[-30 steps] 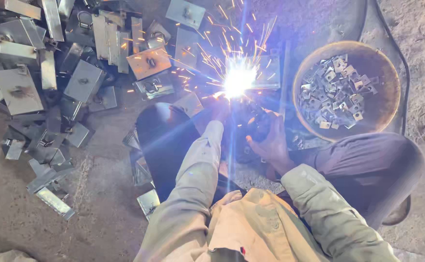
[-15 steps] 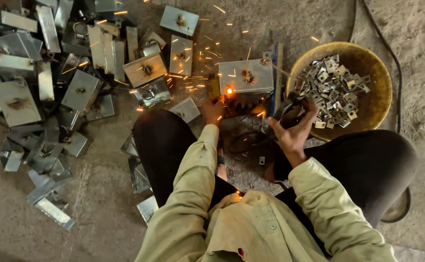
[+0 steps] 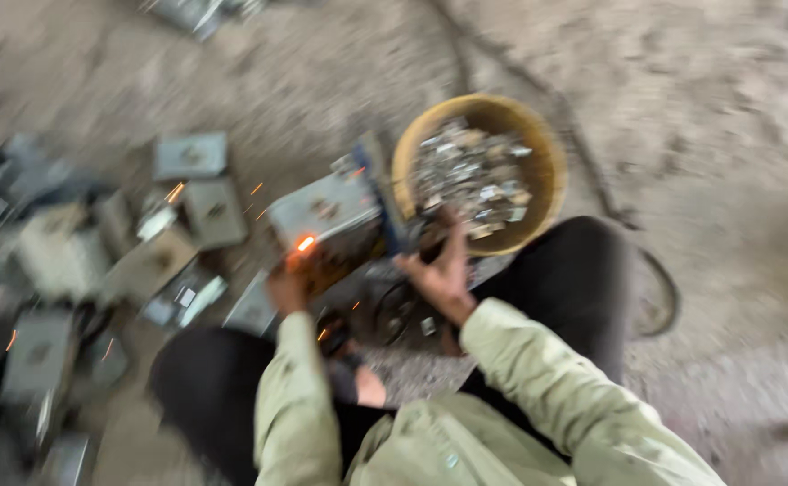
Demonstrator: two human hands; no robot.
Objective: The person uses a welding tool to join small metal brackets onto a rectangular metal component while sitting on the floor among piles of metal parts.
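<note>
The person crouches low over the floor, knees wide, so the work sits between them. The left hand is curled shut, seemingly on a welding rod, whose glowing tip touches the flat grey metal plate, a few sparks flying. The right hand reaches to the rim of the round yellow bowl, heaped with small shiny metal pieces; blur hides its grip. More square plates lie scattered left.
</note>
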